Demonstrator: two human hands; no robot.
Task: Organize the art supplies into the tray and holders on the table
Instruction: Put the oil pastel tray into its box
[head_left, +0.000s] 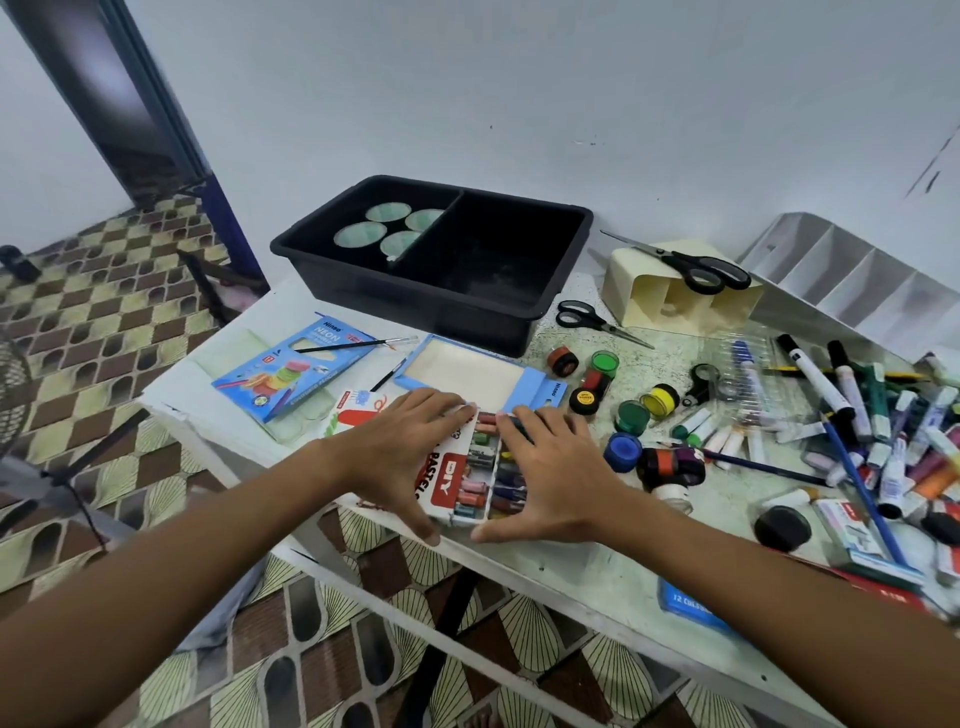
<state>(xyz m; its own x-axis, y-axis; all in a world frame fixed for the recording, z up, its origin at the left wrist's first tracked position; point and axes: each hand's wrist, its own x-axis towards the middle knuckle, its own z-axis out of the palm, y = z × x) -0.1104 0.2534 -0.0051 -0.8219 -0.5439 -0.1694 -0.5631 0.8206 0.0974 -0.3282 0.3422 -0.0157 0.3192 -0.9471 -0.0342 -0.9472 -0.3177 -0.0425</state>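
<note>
An open box of oil pastels (480, 470), white and red with several coloured sticks showing, lies at the table's near edge. My left hand (410, 447) rests flat on its printed cover, thumb at the near edge. My right hand (553, 470) lies with straight fingers over the sticks, its thumb by the near corner. Behind stands a black two-part tray (467, 306) with several round rolls (384, 231) in its left part. A cream holder (660, 304) lies on its side; a white divided holder (857, 275) leans at the back right.
A blue neon pencil box (291, 369), an open blue box (467, 379) and thin brushes (358, 344) lie left. Two pairs of scissors (696, 270) (597, 318), paint pots (604, 364) and a heap of markers (883, 426) crowd the right. A fan (13, 395) stands on the floor left.
</note>
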